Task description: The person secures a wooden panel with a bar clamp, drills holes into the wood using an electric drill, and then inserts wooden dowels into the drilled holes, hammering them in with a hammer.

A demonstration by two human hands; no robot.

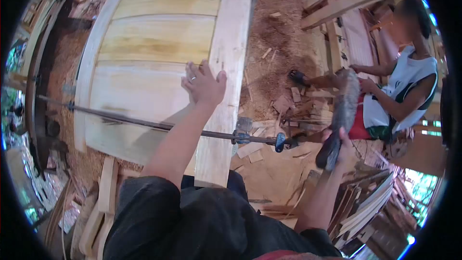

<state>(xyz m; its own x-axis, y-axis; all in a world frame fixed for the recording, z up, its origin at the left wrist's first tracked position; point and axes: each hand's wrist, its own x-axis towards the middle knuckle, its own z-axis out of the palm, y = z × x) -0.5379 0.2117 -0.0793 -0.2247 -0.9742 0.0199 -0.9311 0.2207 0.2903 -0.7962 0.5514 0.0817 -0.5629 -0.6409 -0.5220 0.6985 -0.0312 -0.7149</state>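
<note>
A pale wooden door panel [149,79] made of joined boards stretches out in front of me. My left hand [206,84] lies on it with fingers spread, where the boards meet the right-hand stile [231,43]. A ring shows on one finger. My right hand [343,147] is closed around the dark lower end of a thick, grey, rough wooden club [346,96], held upright off to the right of the panel. Across the panel, below my left hand, runs a long metal bar clamp [139,121]. Its blue screw end [280,142] sticks out past the stile.
A person [404,86] in a white sleeveless top sits at the right, close beyond the club. Timber offcuts [365,207] are piled at lower right. Sawdust and scraps cover the ground [269,33]. Boards [108,185] lean at lower left.
</note>
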